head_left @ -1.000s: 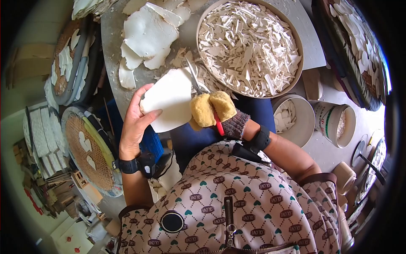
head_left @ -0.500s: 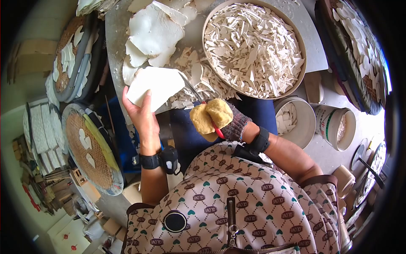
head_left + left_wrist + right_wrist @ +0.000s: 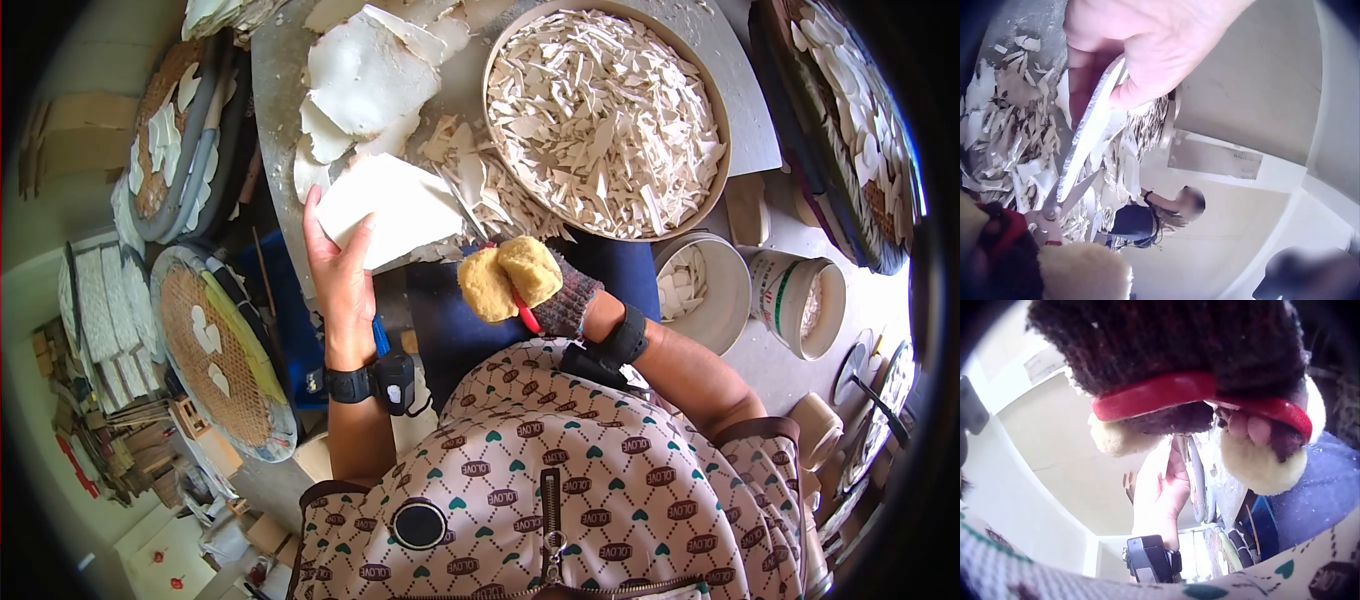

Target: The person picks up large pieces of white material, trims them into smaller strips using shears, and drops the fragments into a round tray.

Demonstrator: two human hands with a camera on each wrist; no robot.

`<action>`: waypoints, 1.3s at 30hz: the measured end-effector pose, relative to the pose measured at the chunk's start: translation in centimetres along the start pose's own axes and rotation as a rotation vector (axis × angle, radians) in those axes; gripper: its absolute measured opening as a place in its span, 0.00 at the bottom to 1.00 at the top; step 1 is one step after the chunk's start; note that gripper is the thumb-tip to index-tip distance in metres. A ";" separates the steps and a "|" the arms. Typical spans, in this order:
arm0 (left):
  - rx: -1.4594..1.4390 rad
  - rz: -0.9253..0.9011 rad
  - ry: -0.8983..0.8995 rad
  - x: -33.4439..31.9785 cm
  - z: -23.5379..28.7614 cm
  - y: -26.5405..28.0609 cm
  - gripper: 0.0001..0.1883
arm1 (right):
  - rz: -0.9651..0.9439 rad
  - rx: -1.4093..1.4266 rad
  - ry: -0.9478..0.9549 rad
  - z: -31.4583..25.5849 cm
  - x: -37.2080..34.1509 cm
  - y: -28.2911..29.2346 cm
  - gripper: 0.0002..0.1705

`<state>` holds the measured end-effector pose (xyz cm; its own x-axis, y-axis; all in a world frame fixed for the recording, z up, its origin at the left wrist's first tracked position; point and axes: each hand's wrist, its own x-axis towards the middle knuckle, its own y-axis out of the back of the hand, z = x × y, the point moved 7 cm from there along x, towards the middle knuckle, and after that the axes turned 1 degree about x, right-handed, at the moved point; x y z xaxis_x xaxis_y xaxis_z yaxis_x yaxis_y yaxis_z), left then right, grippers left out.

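In the head view my left hand (image 3: 345,275) pinches a flat white sheet (image 3: 395,210) by its near left side, thumb on top and fingers beneath. My right hand (image 3: 575,297) wears a knitted glove and grips scissors (image 3: 467,212) by red handles (image 3: 1154,394). Yellow fluffy pads (image 3: 530,270) cover most of that hand. Seen from the left wrist, the scissor blades (image 3: 1079,190) stand apart, with the sheet's thick, rough edge (image 3: 1085,131) running down between them. Loose white scraps (image 3: 1029,144) lie on the table behind.
A round tray (image 3: 640,238) heaped with white offcuts stands on the grey table (image 3: 755,130). Larger white sheets (image 3: 375,75) lie stacked at the back left. Two buckets (image 3: 740,270) hold pieces at the right. A round woven rack (image 3: 190,370) stands at the left.
My left hand has shifted forward and turned the white sheet, bringing its right corner to the scissor blades. The right hand has stayed nearly in place, still holding the scissors.
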<state>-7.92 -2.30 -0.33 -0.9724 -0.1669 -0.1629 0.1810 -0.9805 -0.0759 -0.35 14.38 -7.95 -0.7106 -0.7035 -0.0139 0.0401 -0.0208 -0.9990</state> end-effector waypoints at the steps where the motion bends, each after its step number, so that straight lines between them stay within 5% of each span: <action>1: -0.010 0.037 -0.017 0.0 0.0 0.1 0.35 | 0.053 -0.061 -0.009 0.1 -0.1 0.1 0.14; 2: -0.020 0.074 -0.034 0.0 -0.3 0.2 0.35 | 0.106 -0.121 -0.018 0.0 -0.1 0.2 0.14; 4: -0.035 0.126 -0.037 -0.2 -0.8 0.2 0.35 | 0.014 -1.153 0.235 -1.6 0.1 -2.2 0.16; 6: -0.048 0.157 -0.013 -0.4 -1.3 0.2 0.34 | -0.021 -1.645 0.344 -2.0 0.1 -3.8 0.19; 16: -0.028 0.087 0.003 0.3 -0.8 0.1 0.32 | 0.095 -1.448 0.337 -1.1 0.1 0.1 0.18; 24: -0.054 0.018 0.038 0.2 -1.3 -0.4 0.30 | 0.039 -1.668 0.353 -1.6 -0.1 -1.0 0.19; 31: -0.047 0.019 0.011 0.3 -0.8 -0.7 0.30 | 0.160 -1.288 0.216 -1.9 -0.3 -1.5 0.20; 39: -0.021 -0.056 0.101 0.0 -1.4 -0.8 0.34 | 0.170 -1.327 0.214 -2.4 -0.5 -2.3 0.21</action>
<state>-7.84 -1.31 -1.65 -0.9614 -0.0993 -0.2565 0.1306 -0.9856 -0.1078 -1.78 16.53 -5.76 -0.8639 -0.5031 -0.0254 -0.4786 0.8354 -0.2703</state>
